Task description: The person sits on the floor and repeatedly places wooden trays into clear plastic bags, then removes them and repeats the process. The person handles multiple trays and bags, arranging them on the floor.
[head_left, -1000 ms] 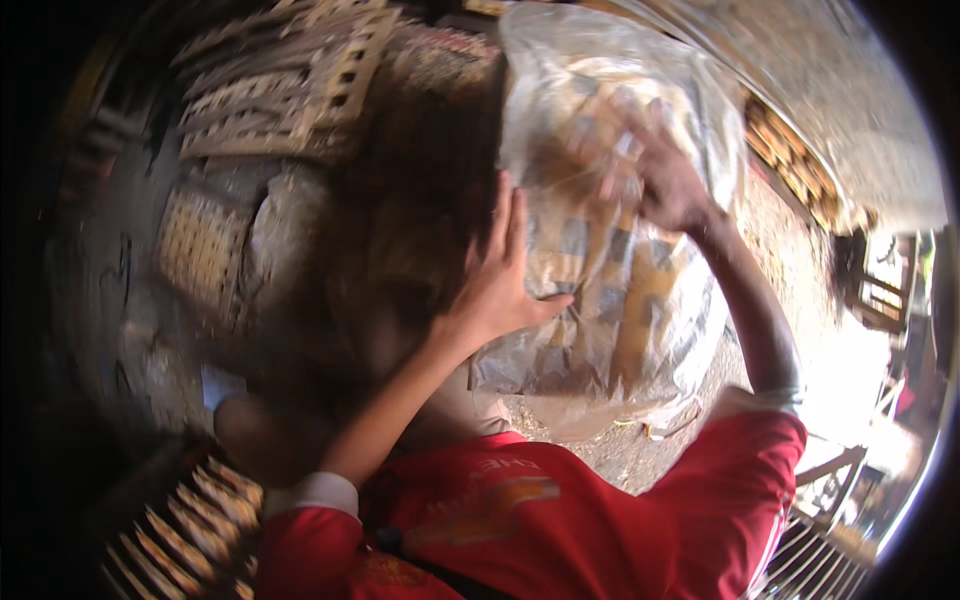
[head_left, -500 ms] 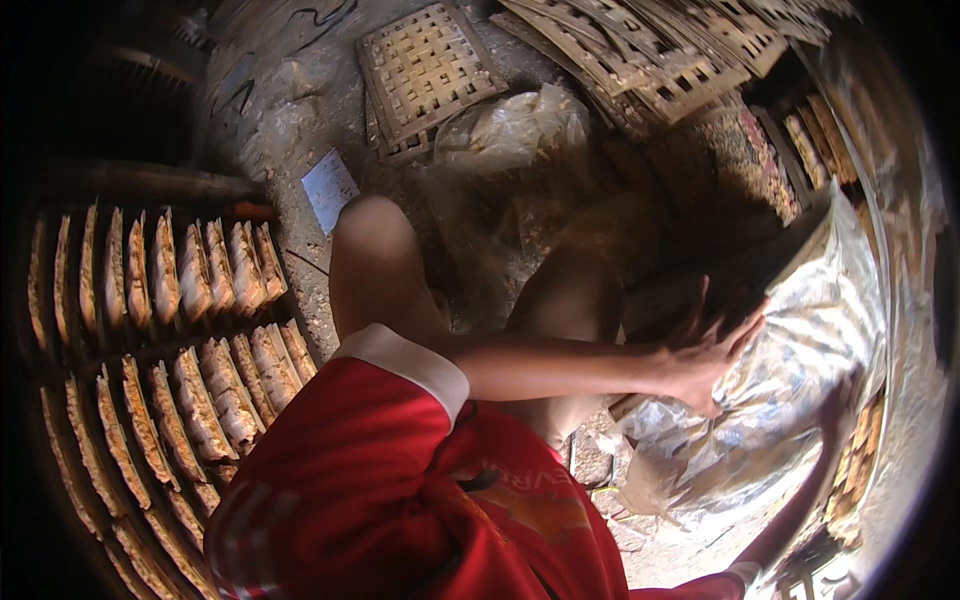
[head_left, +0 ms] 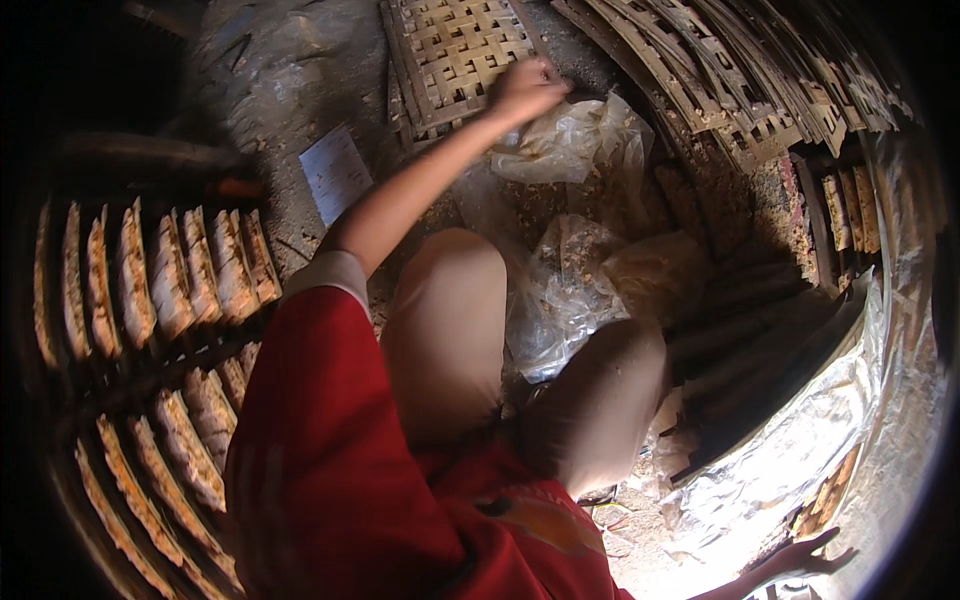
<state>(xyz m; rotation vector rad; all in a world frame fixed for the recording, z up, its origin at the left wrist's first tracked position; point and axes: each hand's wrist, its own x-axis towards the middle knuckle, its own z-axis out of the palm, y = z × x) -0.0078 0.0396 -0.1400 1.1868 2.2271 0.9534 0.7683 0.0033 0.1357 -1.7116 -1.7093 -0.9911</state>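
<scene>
My left arm stretches far forward, and my left hand [head_left: 530,92] is curled closed above the crumpled clear plastic bag [head_left: 585,140]. It is at the right edge of a woven bamboo tray [head_left: 455,50]; whether its fingers hold anything is hidden. My right hand [head_left: 810,562] is low at the right, open with fingers apart, beside the lower end of a shiny plastic sheet [head_left: 790,450]. It holds nothing that I can see. The sheet lies over a dark slatted surface and some upright slabs.
On the left, racks hold several rows of upright, crusty orange-brown slabs [head_left: 135,275]. More woven trays [head_left: 720,70] are piled at the far right. A white paper sheet [head_left: 335,172] lies on the floor. Clear plastic [head_left: 565,290] lies between my knees.
My left hand has left the plastic sheet at the right and swung forward to the woven tray. My right hand has come off the sheet and moved lower. The sheet now lies flatter.
</scene>
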